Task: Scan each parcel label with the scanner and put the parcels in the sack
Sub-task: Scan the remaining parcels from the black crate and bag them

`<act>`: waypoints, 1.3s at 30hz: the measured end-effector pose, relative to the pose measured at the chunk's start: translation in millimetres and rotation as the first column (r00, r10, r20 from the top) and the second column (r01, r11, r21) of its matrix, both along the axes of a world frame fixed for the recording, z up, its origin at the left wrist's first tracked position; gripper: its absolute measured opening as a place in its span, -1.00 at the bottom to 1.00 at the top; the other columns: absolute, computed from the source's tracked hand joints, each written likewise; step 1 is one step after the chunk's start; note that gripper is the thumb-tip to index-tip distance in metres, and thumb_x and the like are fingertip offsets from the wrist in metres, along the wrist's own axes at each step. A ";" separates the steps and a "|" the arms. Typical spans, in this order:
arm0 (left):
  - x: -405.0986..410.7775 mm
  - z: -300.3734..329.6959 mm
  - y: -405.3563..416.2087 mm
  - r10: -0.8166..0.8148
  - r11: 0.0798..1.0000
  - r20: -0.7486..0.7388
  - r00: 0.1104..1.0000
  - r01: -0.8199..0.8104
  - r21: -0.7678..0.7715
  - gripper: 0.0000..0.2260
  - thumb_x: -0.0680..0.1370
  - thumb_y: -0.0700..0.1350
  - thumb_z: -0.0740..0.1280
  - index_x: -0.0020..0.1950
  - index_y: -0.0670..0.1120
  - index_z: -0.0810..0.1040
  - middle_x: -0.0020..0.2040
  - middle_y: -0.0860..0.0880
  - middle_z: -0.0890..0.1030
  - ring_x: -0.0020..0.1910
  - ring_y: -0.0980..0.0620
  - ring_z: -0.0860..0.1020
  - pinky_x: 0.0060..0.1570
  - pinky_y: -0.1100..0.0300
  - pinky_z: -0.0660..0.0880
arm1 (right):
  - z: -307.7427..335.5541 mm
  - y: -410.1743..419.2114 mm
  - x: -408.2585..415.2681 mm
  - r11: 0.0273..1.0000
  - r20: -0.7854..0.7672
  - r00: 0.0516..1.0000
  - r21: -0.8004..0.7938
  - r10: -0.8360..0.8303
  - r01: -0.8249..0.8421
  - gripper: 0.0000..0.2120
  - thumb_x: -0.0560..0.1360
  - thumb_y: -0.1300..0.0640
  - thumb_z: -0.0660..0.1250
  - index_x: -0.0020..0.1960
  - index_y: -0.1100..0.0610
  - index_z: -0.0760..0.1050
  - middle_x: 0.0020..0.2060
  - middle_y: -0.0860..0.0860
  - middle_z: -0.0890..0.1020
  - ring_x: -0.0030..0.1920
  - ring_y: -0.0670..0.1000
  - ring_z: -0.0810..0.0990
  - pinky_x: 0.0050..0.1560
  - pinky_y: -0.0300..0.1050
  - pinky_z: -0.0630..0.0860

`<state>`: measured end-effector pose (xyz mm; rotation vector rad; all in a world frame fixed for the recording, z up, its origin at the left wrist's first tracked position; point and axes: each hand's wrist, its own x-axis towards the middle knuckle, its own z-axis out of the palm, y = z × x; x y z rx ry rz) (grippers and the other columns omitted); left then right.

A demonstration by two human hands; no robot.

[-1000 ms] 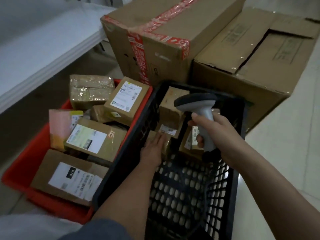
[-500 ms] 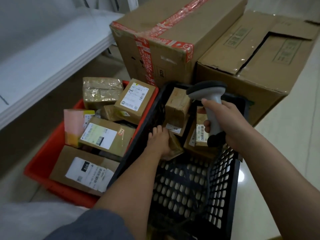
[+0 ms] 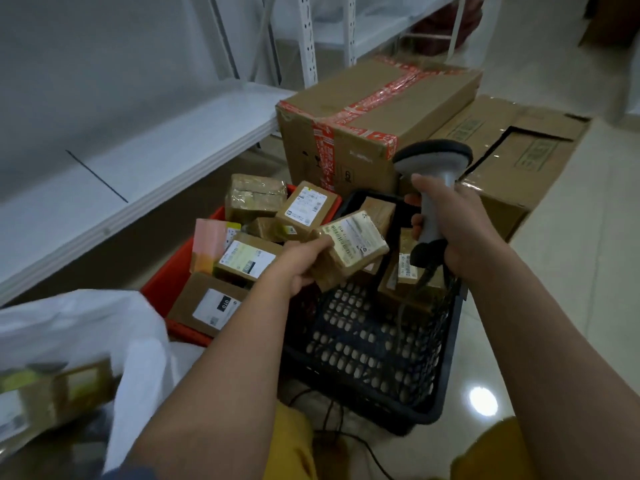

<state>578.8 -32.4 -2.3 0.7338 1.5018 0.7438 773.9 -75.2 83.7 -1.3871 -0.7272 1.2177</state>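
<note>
At far left I see the white sack (image 3: 114, 327), open, a blurred parcel inside; next the red crate (image 3: 166, 282) of labelled boxes; my left hand (image 3: 301, 263) grips a small parcel (image 3: 353, 249), label up, lifted over the black basket (image 3: 440, 386); my right hand (image 3: 453, 223) is clenched round the scanner (image 3: 433, 168), held upright just right of the parcel.
</note>
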 end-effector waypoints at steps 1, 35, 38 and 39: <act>-2.1 12.0 -10.8 0.029 1.000 0.036 0.999 -0.030 0.004 -0.55 0.49 -0.06 0.43 0.35 -0.09 0.44 0.05 -0.06 0.64 -0.02 0.01 0.60 0.01 0.05 0.58 | 3.7 -8.0 -2.1 1.000 0.019 1.000 0.011 -0.001 0.001 -0.84 0.55 0.04 0.36 0.06 0.08 0.45 -0.03 0.09 0.57 -0.35 -0.07 0.47 -0.42 -0.21 0.47; 32.4 61.7 -53.6 -0.049 0.997 0.503 0.863 0.011 0.079 -0.41 0.34 0.04 0.51 0.33 -0.04 0.50 0.13 -0.14 0.65 0.15 -0.16 0.58 0.01 -0.03 0.54 | -0.1 -3.1 -0.4 0.989 -0.299 0.947 -0.053 0.118 -0.140 -0.55 0.42 0.07 0.49 0.22 0.26 0.51 -0.02 0.14 0.64 -0.33 -0.06 0.51 -0.34 -0.20 0.51; 32.7 62.8 -47.8 0.035 0.989 0.548 0.836 -0.109 0.104 -0.68 0.47 -0.13 0.43 0.22 -0.05 0.56 0.08 -0.11 0.67 0.11 -0.09 0.60 -0.11 0.03 0.58 | 1.6 -7.2 4.4 0.981 -0.209 0.964 -0.071 0.163 -0.181 -0.58 0.47 0.10 0.45 0.24 0.30 0.49 -0.07 0.16 0.58 -0.36 -0.05 0.49 -0.33 -0.20 0.49; 29.2 61.9 -44.5 0.058 0.985 0.513 0.856 -0.134 0.113 -0.66 0.47 -0.17 0.44 0.24 -0.06 0.54 0.10 -0.11 0.66 0.09 -0.07 0.60 -0.19 0.09 0.59 | 2.7 -7.8 6.9 0.980 -0.137 0.977 -0.091 0.164 -0.177 -0.58 0.50 0.09 0.43 0.25 0.29 0.47 -0.08 0.16 0.53 -0.36 -0.05 0.48 -0.32 -0.19 0.48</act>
